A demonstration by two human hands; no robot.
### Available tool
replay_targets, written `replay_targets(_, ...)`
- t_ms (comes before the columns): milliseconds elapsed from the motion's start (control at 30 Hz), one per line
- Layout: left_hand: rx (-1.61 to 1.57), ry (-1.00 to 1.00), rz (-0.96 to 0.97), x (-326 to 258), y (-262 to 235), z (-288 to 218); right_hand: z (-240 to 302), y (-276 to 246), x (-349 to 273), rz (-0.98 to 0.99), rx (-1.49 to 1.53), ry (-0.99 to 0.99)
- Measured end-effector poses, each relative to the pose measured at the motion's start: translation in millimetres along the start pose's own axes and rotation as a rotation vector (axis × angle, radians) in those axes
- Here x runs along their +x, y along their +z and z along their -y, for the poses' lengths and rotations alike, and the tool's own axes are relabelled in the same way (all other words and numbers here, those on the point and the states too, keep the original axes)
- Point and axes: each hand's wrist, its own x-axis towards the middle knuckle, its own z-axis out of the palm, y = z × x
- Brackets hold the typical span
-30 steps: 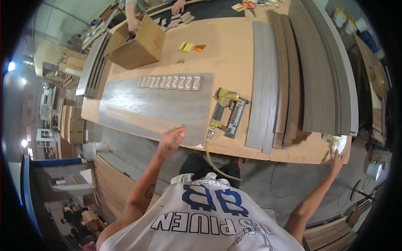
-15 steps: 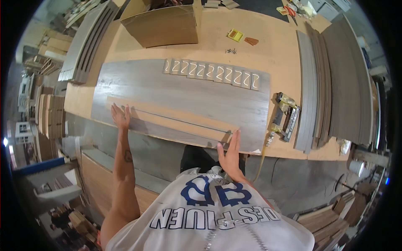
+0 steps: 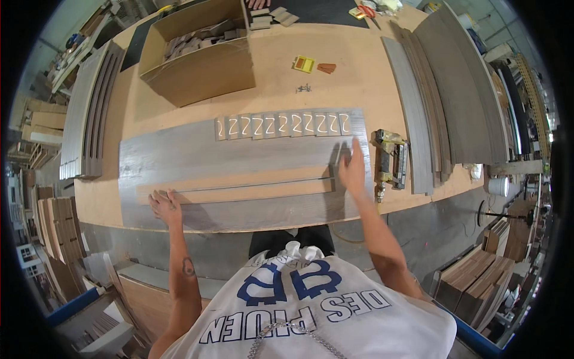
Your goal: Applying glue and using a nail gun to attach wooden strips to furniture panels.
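Observation:
A wide grey wood-look panel (image 3: pixel 269 212) lies across the workbench in front of me. On it, two long tan strips (image 3: pixel 251 190) run side by side with a thin dark line between them. My left hand (image 3: pixel 165 206) rests at the strips' left end, fingers spread and slightly bent. Over the panel's right side is my right hand (image 3: pixel 353 167), thumb and fingers apart, holding nothing, beyond the strips' right end. Along the panel's far edge sits a row of small grey blocks (image 3: pixel 283 124), each carrying a white squiggle that looks like glue.
A nail gun (image 3: pixel 391 158) lies right of the panel. Planks (image 3: pixel 412 119) stand farther right, slatted panels (image 3: pixel 89 113) at left. Behind are a cardboard box (image 3: pixel 200 78) of small wood pieces, a yellow case (image 3: pixel 304 64), loose fasteners (image 3: pixel 304 88) and another person's hand (image 3: pixel 259 4).
My right hand has left the strips' right end and moved away from me toward the row of blocks. My left hand stays at the left end, fingers more bent. The view has shifted.

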Motion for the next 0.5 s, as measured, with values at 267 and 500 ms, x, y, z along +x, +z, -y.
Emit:
replay_targets(267,-0.309,0.618,0.090,-83.6,-5.3,-122.9,-27.2,-52.1,134.1,0.575,-0.220,-0.153)
replay_targets(500,-0.246,1.091,0.465,-142.7,-9.1,-250.2,-39.8,-68.4,74.3,0.632,-0.189,-0.242)
